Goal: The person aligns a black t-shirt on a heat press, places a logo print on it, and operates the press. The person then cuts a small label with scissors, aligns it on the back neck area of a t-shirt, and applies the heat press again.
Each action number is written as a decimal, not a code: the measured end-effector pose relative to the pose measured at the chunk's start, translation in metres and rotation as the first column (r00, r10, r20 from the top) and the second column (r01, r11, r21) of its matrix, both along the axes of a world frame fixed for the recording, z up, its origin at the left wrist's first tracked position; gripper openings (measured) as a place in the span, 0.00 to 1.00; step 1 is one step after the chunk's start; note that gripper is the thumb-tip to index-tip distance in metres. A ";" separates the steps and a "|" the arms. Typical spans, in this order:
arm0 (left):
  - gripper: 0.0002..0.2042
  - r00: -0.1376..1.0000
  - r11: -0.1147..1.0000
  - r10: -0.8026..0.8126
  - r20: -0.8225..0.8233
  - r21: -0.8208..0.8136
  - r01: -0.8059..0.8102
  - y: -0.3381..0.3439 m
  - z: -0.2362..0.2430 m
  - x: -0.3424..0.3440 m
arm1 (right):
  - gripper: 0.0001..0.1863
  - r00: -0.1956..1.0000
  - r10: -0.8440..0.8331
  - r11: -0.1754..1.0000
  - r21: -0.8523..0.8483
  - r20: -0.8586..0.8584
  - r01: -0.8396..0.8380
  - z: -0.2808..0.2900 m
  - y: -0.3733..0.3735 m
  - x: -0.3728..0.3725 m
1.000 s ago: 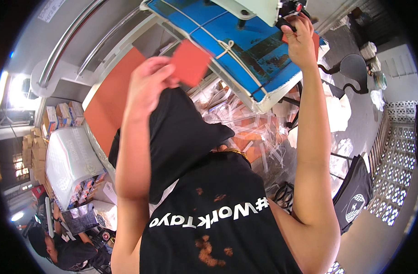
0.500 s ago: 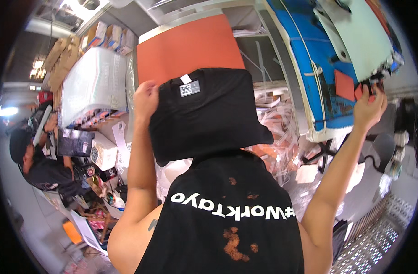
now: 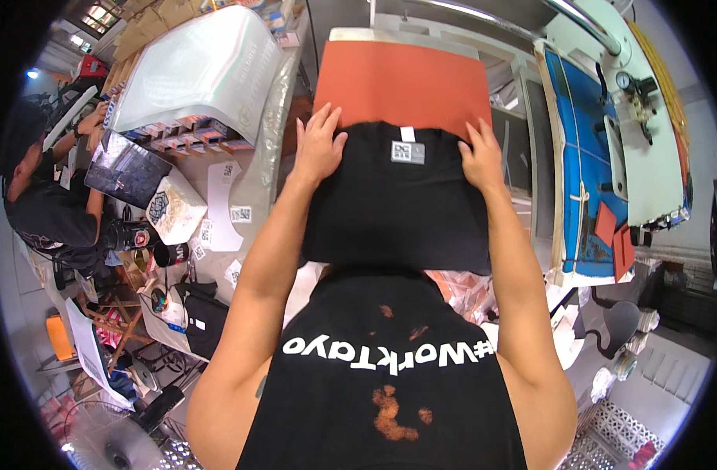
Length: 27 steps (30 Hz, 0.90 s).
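A black T-shirt (image 3: pixel 397 207) lies over the near part of an orange-red flat board (image 3: pixel 405 82), its white tag and grey printed neck label (image 3: pixel 408 152) facing up. At the shirt's upper left edge is my left hand (image 3: pixel 321 147), open, with fingers stretched and spread towards the board. My right hand (image 3: pixel 481 154) rests at the upper right edge, also open, its fingers pointing away from me and the thumb beside the cloth. No object shows in either hand. The shirt's lower edge reaches close to my torso.
On the right stand a blue press pad (image 3: pixel 581 157) with small red pieces (image 3: pixel 623 252) and a pale machine (image 3: pixel 656 180) with a gauge. A plastic-covered stack (image 3: pixel 198 70) stands left. Further left, a co-worker (image 3: pixel 49 188) sits near a dark flat panel (image 3: pixel 127 174).
My right hand has come from the machine's front edge at the right to the shirt's right side. My left hand now lies spread at the shirt's upper left. The view has shifted.
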<state>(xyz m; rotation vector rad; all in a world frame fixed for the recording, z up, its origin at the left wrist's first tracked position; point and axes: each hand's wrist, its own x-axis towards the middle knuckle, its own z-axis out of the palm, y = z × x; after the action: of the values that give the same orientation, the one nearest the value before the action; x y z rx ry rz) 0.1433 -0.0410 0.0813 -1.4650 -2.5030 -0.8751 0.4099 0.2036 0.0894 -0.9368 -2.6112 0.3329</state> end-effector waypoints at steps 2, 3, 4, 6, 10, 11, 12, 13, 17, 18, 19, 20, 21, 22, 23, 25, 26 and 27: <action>0.24 0.983 0.990 -0.015 0.183 0.142 -0.011 -0.013 0.001 -0.008 | 0.30 0.983 -0.177 0.984 -0.030 -0.037 0.176 -0.009 0.004 0.021; 0.24 0.970 0.990 0.004 0.244 0.134 -0.038 -0.023 -0.006 -0.013 | 0.30 0.963 -0.267 0.963 -0.052 -0.041 0.264 -0.011 0.002 0.032; 0.25 0.952 0.990 0.024 0.306 0.123 -0.064 -0.033 -0.014 -0.020 | 0.30 0.942 -0.329 0.915 -0.264 -0.057 0.304 -0.012 0.008 0.036; 0.24 0.863 0.991 0.048 0.502 0.083 -0.104 -0.041 0.004 -0.022 | 0.30 0.880 -0.473 0.674 -0.656 -0.031 0.339 -0.004 0.007 0.045; 0.17 0.996 0.991 -0.077 -0.049 0.106 0.082 -0.032 0.035 -0.013 | 0.22 0.983 -0.180 0.964 0.188 -0.046 0.185 0.025 -0.015 0.048; 0.15 0.972 0.963 -0.208 -0.104 0.152 0.223 -0.024 0.043 -0.003 | 0.17 0.996 -0.030 0.984 0.172 -0.090 0.045 0.038 -0.031 0.032; 0.13 0.943 0.936 -0.314 -0.112 0.129 0.327 -0.011 0.045 0.014 | 0.17 0.978 0.169 0.984 0.081 -0.122 -0.160 0.032 -0.038 0.023; 0.11 0.905 0.901 -0.411 -0.112 0.101 0.422 0.001 0.044 0.034 | 0.19 0.946 0.298 0.953 0.092 -0.126 -0.288 0.032 -0.056 0.005; 0.08 0.876 0.882 -0.466 -0.125 -0.135 0.451 0.015 0.037 0.056 | 0.18 0.938 0.343 0.936 0.063 0.057 -0.346 0.025 -0.086 -0.013; 0.07 0.875 0.885 -0.461 -0.146 -0.141 0.443 0.017 0.037 0.056 | 0.16 0.940 0.328 0.943 0.034 0.089 -0.332 0.026 -0.084 -0.013; 0.07 0.875 0.889 -0.455 -0.167 -0.147 0.435 0.019 0.037 0.055 | 0.15 0.948 0.309 0.950 0.029 0.073 -0.311 0.028 -0.082 -0.014; 0.06 0.874 0.892 -0.448 -0.188 -0.153 0.425 0.020 0.037 0.055 | 0.13 0.956 0.290 0.956 0.024 0.055 -0.291 0.030 -0.080 -0.015; 0.05 0.891 0.913 -0.407 -0.199 -0.093 0.396 0.021 0.037 0.061 | 0.12 0.962 0.271 0.962 0.019 0.037 -0.272 0.031 -0.080 -0.016; 0.05 0.902 0.925 -0.381 -0.204 -0.088 0.371 0.018 0.036 0.068 | 0.12 0.965 0.260 0.964 0.054 -0.025 -0.259 0.030 -0.085 -0.014; 0.06 0.912 0.936 -0.353 -0.209 -0.079 0.344 0.014 0.035 0.075 | 0.12 0.964 0.251 0.966 0.092 -0.086 -0.243 0.030 -0.091 -0.010; 0.07 0.928 0.934 -0.356 -0.112 -0.020 0.356 0.002 0.030 0.088 | 0.14 0.943 0.261 0.961 0.143 -0.206 -0.235 0.025 -0.106 0.004; 0.11 0.917 0.918 -0.396 -0.037 -0.009 0.396 -0.006 0.024 0.095 | 0.22 0.961 0.244 0.970 0.041 -0.129 -0.240 0.022 -0.116 0.012; 0.14 0.928 0.932 -0.361 -0.087 -0.013 0.361 -0.010 0.021 0.104 | 0.26 0.975 0.218 0.973 0.088 -0.037 -0.214 0.014 -0.123 0.016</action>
<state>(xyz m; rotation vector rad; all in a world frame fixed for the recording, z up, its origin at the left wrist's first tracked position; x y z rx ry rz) 0.2469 -0.0511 0.1019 -1.9574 -2.2020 -0.8382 0.4254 0.0801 0.1038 -0.6106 -2.6658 0.2933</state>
